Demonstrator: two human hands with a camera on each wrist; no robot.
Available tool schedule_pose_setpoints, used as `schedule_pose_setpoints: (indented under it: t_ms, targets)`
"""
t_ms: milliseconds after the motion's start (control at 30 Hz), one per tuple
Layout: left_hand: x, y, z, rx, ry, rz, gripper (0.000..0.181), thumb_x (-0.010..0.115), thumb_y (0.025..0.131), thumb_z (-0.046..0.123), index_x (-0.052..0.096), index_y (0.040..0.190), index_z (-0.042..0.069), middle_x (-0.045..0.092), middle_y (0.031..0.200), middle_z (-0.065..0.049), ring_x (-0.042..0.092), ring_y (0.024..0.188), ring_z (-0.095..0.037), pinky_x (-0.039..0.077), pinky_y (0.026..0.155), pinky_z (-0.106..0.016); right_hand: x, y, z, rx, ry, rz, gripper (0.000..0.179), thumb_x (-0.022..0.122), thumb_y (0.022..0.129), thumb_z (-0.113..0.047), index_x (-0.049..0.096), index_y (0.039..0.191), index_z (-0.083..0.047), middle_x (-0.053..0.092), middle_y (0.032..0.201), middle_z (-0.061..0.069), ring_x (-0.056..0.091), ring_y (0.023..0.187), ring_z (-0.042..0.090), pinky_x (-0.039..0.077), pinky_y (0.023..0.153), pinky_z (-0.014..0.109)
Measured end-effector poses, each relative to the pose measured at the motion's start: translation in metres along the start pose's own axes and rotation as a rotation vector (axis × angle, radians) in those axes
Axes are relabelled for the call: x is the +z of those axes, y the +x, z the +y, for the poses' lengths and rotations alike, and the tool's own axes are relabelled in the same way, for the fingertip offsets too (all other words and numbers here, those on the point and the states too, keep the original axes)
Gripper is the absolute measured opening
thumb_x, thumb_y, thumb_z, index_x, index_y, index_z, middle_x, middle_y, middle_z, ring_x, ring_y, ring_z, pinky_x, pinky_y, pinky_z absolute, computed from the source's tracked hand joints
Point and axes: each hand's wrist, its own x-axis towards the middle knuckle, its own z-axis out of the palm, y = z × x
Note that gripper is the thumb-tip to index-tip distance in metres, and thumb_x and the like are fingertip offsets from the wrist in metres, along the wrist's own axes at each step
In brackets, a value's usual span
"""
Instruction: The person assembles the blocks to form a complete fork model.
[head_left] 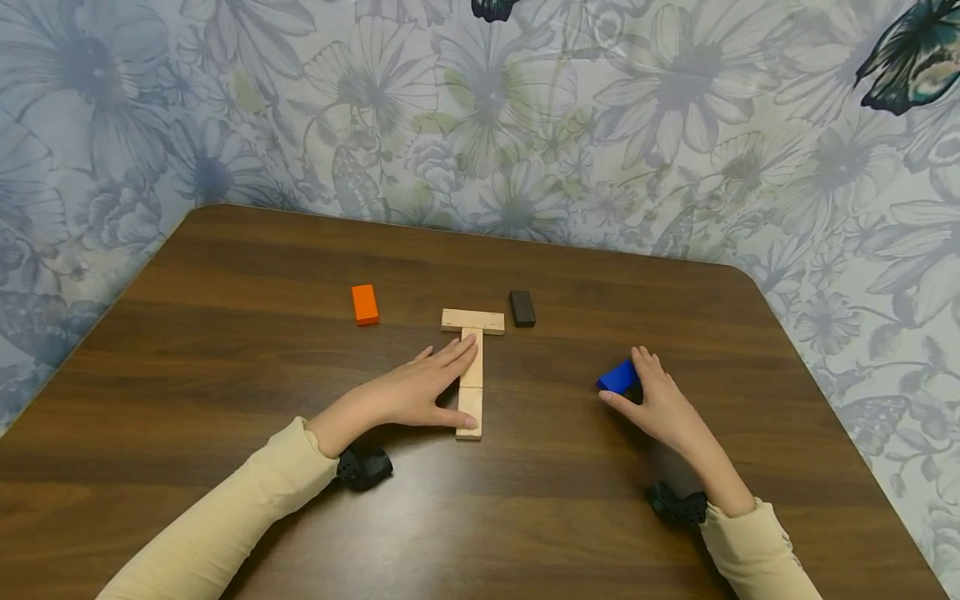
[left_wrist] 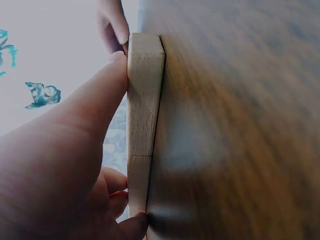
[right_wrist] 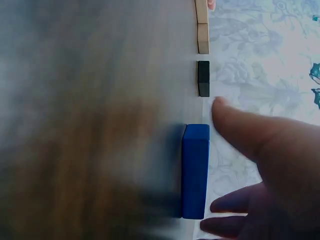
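Observation:
Three pale wooden blocks lie on the table as a T: one crosswise block [head_left: 483,322] at the far end and two end to end, a middle block [head_left: 473,373] and a near block [head_left: 468,403]. My left hand [head_left: 408,398] spans these two from the left, thumb on the near block and straight fingertips at the middle one. Over on the right, my right hand [head_left: 662,410] reaches around a blue block [head_left: 617,377], thumb and fingers spread. In the right wrist view the blue block [right_wrist: 195,172] lies between thumb and fingers, with a gap at the thumb.
An orange block [head_left: 365,306] lies at the left of the T. Close to the right end of the crosswise block is a black block [head_left: 522,308]. Behind the brown wooden table [head_left: 262,267] stands a flower-patterned wall [head_left: 525,125].

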Motion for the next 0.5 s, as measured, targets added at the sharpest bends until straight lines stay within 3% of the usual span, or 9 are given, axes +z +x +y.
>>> schedule_pose_setpoints:
  t_ms: [133,333,500]
  targets:
    - [-0.0013,-0.0001,-0.0017,0.004,-0.006,0.005,0.1,0.052,0.083,0.065,0.006,0.15,0.008,-0.004,0.155,-0.005,0.002,0.139,-0.017,0.006,0.108,-0.049,-0.0012,-0.0037,0.0018,0.037,-0.026,0.01,0.095,0.058,0.088,-0.051,0.016,0.143,0.014,0.014,0.145,0.035,0.007,0.133,0.049,0.009,0.102,0.062]
    - [-0.0033,-0.0005,-0.0036,0.006,-0.012,0.002,0.1,0.052,0.083,0.065,0.006,0.15,0.008,-0.004,0.155,-0.005,0.002,0.139,-0.019,0.006,0.108,-0.049,0.0031,-0.0016,0.0009,0.061,-0.042,0.092,0.084,0.064,0.087,-0.044,0.029,0.137,0.015,0.028,0.138,0.038,0.016,0.128,0.055,0.011,0.1,0.065]
    - [-0.0055,-0.0004,-0.0038,0.003,-0.018,-0.01,0.1,0.052,0.083,0.066,0.005,0.15,0.008,-0.005,0.155,-0.004,0.003,0.139,-0.02,0.006,0.108,-0.048,0.0062,0.001,0.0001,0.071,-0.045,0.122,0.079,0.067,0.086,-0.039,0.036,0.133,0.016,0.031,0.136,0.037,0.02,0.127,0.054,0.013,0.101,0.063]
